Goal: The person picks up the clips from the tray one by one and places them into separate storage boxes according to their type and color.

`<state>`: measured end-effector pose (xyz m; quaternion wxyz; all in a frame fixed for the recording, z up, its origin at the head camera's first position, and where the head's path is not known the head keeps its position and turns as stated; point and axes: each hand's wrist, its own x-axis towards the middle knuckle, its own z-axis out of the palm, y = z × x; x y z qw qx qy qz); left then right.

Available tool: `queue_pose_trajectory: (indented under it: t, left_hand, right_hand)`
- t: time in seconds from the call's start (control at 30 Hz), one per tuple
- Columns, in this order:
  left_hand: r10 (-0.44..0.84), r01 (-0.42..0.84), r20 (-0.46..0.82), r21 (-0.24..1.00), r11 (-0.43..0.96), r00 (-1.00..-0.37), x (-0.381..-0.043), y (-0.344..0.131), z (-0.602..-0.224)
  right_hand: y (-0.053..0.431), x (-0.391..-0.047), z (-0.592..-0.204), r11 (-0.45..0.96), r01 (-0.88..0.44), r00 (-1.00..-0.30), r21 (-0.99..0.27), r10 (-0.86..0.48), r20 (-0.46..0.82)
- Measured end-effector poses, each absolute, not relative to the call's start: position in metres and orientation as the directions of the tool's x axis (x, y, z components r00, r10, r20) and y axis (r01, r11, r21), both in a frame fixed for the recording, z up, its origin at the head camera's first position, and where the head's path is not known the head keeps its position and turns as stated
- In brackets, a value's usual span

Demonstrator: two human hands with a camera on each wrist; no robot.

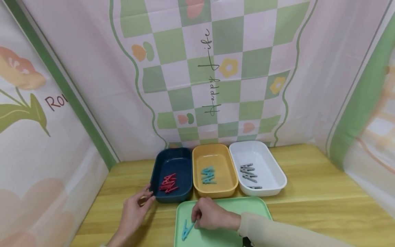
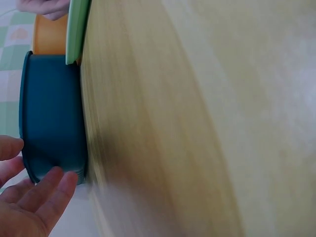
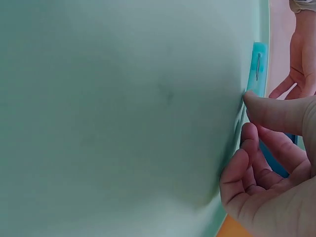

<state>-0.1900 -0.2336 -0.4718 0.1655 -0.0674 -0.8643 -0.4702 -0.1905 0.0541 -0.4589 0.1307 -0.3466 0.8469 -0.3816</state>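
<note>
My right hand [image 1: 212,214] pinches a turquoise clothespin [image 1: 186,231] over the left part of a light green tray [image 1: 263,206]. In the right wrist view, the thumb and fingertips hold one end of the clothespin [image 3: 257,64], and its metal spring shows. My left hand [image 1: 133,209] is at the front left corner of a navy bin [image 1: 182,159]. In the left wrist view, the spread fingers [image 2: 47,192] reach round that corner, with fingertips at its rim and outer wall. Several red clothespins [image 1: 168,183] lie inside the navy bin.
A yellow bin [image 1: 216,154] holding several turquoise clothespins [image 1: 208,175] stands beside the navy one. To its right, a white bin [image 1: 265,164] holds several grey clothespins [image 1: 248,168]. All stand on a wooden table [image 1: 311,202], before a checked curtain [image 1: 228,44].
</note>
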Motion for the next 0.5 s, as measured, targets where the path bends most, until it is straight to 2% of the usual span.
queue_pose_trajectory:
  t: [0.5]
  left_hand:
    - [-0.039, 0.265, 0.342, 0.791, 0.551, -0.939, -0.1903, -0.2330, -0.4714]
  right_hand:
    - [0.0533, -0.1909, -0.4584, 0.464, -0.486, -0.724, -0.740, -0.688, 0.043]
